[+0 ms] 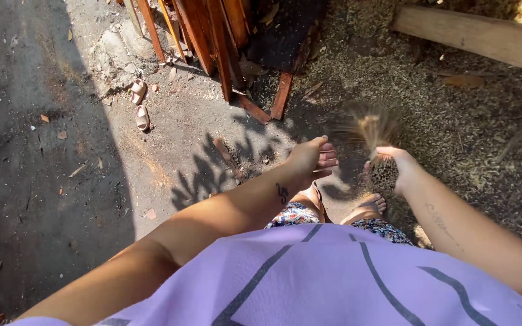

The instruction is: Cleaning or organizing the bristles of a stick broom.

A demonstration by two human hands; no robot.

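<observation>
While you stand on the sunlit concrete ground, your right hand has its grip pinching a small straw broom over the sawdust floor; your left hand is spread, near leaning wooden planks.

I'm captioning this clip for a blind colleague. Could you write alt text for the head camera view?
Seen from above, a person's right hand grips a short straw hand broom, blurred, over ground strewn with sawdust, while the left hand is held out open and empty. Red-brown wooden slats and a small pair of sandals lie on the concrete beyond.
</observation>
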